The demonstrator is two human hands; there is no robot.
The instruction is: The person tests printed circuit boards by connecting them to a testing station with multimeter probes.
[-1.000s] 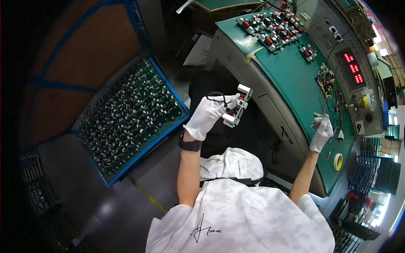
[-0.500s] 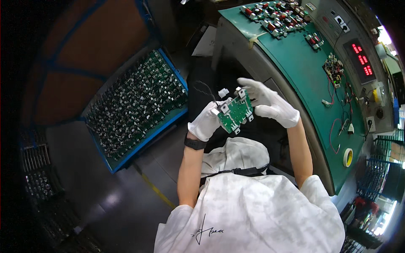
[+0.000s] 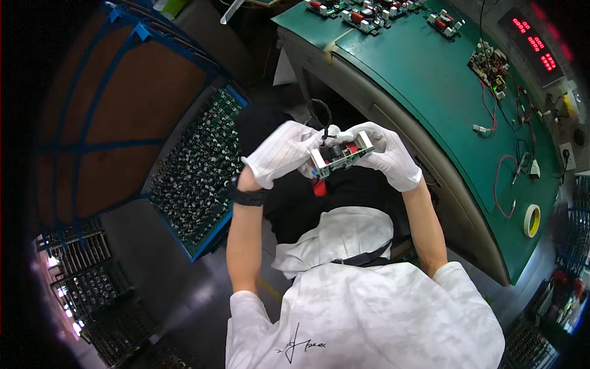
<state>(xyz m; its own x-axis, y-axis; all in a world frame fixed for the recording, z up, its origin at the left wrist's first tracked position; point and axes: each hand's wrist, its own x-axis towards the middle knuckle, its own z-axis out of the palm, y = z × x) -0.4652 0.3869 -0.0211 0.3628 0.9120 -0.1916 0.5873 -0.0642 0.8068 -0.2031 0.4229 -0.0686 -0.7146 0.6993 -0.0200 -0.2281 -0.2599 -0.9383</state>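
Observation:
A green circuit board (image 3: 339,165) is held up in front of my lap, tipped so its component side shows, with white connectors, a dark part and a red part. My left hand (image 3: 284,152), in a white glove, is closed on its left end. At the right end, my gloved right hand (image 3: 388,155) is closed on it too, its fingertips partly hidden behind the white parts. A loop of black wire (image 3: 322,112) rises from the board's far side. Something small and red (image 3: 319,187) shows just below the board; its kind is unclear.
To the left stands a blue-edged tray (image 3: 209,245) packed with circuit boards. The green workbench (image 3: 424,86) on the right carries several populated boards (image 3: 369,17), a wired board (image 3: 488,66), cables (image 3: 499,166) and a tape roll (image 3: 532,220). A red-digit display panel (image 3: 531,46) stands behind.
My right hand has moved in from beside the board and closed on its right end. The board has turned from its solder side to its component side. The head view has shifted.

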